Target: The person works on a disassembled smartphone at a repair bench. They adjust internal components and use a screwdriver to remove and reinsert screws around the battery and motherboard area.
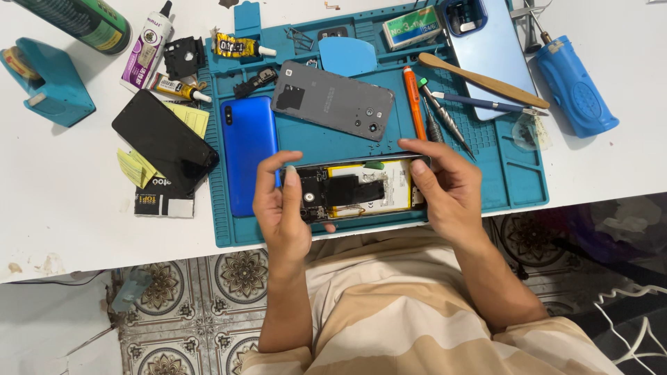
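Note:
Both of my hands hold an opened phone (361,189) with its back off, showing a yellow-white battery and black boards. My left hand (281,212) grips its left end, thumb on the top edge. My right hand (445,187) grips the right end, fingers curled over the upper rim. The phone hovers over the front edge of a teal repair mat (514,180). Just behind it lie a blue back cover (249,149) and a grey back cover (333,101).
A black phone (165,142) and glue tubes (147,45) lie left of the mat. An orange screwdriver (415,104), metal picks, a wooden spatula (479,80), a light-blue phone (490,48) and a blue tool (577,87) lie to the right. The table edge runs near my lap.

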### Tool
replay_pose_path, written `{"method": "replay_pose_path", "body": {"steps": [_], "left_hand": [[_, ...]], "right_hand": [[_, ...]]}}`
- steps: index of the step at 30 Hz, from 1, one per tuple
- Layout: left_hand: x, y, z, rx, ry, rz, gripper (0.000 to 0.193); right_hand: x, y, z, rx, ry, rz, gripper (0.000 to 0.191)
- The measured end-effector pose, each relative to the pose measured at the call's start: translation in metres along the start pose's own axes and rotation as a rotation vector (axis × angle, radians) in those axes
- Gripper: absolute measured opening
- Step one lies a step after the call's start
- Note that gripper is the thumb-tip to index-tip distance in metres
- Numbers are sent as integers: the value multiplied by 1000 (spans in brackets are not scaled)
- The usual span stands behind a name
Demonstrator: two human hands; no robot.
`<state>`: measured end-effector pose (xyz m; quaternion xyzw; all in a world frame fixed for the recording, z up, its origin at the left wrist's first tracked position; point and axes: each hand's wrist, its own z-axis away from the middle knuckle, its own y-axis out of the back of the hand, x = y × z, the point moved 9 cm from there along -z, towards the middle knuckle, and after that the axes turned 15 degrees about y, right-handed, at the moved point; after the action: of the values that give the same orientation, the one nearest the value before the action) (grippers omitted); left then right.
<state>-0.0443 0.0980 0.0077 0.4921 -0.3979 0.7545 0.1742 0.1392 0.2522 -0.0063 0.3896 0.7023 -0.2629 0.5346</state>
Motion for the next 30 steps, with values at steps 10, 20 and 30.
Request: {"method": "replay_pose_path", "body": {"steps": [10,20,30], "left_hand": [[-4,3,1,-21,8,-1,19],[-5,8,-1,26,15,-9,23],[-4,8,0,16,-11,43,21]], "right_hand": [[8,2,3,-8,96,-306,23],[4,2,5,-35,105,-202,26],[11,-1,6,-30,-10,-385,40]]}}
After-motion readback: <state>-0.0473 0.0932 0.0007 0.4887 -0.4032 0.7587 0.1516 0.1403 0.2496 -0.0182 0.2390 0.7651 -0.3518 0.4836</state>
